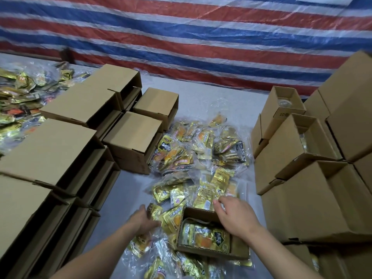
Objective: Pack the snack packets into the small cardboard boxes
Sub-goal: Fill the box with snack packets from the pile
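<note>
Our right hand rests loose-fingered and empty on the far rim of the open box, loose packets just beyond its fingertips (the left hand, curled among packets beside the box, is blurry).

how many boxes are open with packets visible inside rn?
1: the small open box under the right hand, a gold packet lying inside. The open boxes in the right stack show something clear inside, contents unreadable; others may be hidden.

A cardboard box on the right is showing a printed "10"; the packets' print is staying unreadable.
</note>
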A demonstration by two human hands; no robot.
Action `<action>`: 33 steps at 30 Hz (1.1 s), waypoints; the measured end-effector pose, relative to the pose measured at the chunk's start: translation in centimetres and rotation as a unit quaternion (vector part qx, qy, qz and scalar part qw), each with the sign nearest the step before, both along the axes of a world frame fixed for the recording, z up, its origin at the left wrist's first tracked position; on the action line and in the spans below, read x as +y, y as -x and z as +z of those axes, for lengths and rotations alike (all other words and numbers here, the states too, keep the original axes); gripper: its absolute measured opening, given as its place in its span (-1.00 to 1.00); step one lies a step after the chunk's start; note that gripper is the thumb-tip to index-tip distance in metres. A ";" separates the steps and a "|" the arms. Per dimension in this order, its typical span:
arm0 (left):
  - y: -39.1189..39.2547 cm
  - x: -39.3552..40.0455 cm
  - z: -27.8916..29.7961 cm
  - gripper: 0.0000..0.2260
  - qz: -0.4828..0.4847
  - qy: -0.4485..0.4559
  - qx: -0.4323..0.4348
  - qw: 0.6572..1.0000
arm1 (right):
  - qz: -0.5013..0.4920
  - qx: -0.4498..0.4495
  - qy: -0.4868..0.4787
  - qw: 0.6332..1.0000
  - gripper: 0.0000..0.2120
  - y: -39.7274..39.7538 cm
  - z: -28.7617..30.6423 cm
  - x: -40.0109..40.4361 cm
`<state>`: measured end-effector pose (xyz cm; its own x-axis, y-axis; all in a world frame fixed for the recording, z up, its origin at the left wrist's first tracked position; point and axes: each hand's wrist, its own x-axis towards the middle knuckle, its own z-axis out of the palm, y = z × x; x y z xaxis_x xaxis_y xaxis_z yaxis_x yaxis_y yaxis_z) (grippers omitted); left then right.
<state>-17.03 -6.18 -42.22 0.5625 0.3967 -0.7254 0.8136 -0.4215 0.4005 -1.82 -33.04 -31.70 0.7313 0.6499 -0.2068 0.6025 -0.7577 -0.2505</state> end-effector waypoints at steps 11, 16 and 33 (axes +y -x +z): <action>-1.3 -1.4 0.3 -0.47 0.059 -0.098 0.032 0.993 | -0.020 0.023 -0.018 0.999 -0.51 -0.1 0.2 -0.6; -0.1 -0.2 -0.2 -0.62 0.154 0.047 -0.055 0.985 | -0.034 0.041 -0.034 0.998 -0.56 -0.3 0.0 -0.3; -0.6 2.8 8.4 -0.68 0.167 -0.049 -0.220 0.960 | -0.060 0.067 -0.132 0.987 -0.58 -1.0 2.4 1.7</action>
<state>-16.38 -3.42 -33.87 0.6353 0.6619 -0.3979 0.6716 -0.2191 0.7077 -0.87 -31.29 -29.29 0.7836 0.6048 -0.1421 0.4607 -0.7191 -0.5202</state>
